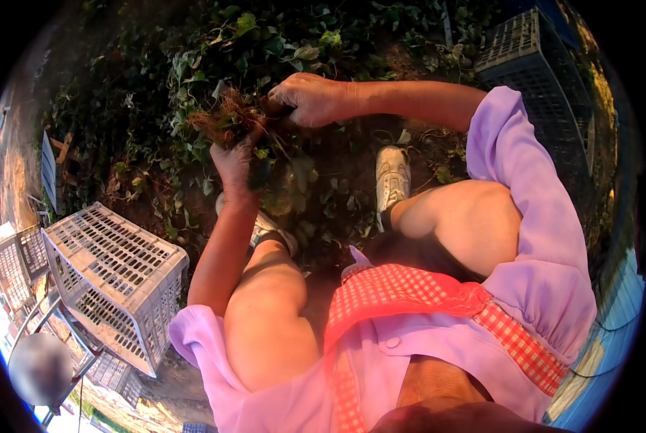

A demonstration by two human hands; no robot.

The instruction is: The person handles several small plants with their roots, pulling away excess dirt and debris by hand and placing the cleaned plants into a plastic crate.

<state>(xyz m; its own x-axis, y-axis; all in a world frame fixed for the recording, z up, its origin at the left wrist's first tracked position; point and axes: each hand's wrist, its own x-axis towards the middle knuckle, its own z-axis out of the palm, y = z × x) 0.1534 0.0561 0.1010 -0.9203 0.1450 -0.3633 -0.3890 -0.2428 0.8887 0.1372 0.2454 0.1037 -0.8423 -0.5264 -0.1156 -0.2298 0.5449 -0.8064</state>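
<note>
A bunch of leafy plants with a tangle of reddish-brown roots (229,116) is in my left hand (235,165). Its roots point up and away from me, and its leaves (290,187) hang back towards my legs. Close to the right of the roots, my right hand (314,100) has its fingers curled, with the fingertips in dark shadow. Whether they grip a stem, a tool or nothing is hidden. Beyond both hands spreads a dense bed of low green plants (279,43), with some yellowed leaves.
A pale plastic crate (111,254) lies at my left, and a dark one (539,86) stands at the far right. More crates (11,265) sit at the left rim near a metal frame (57,314). My shoes (393,173) rest on soil among loose leaves.
</note>
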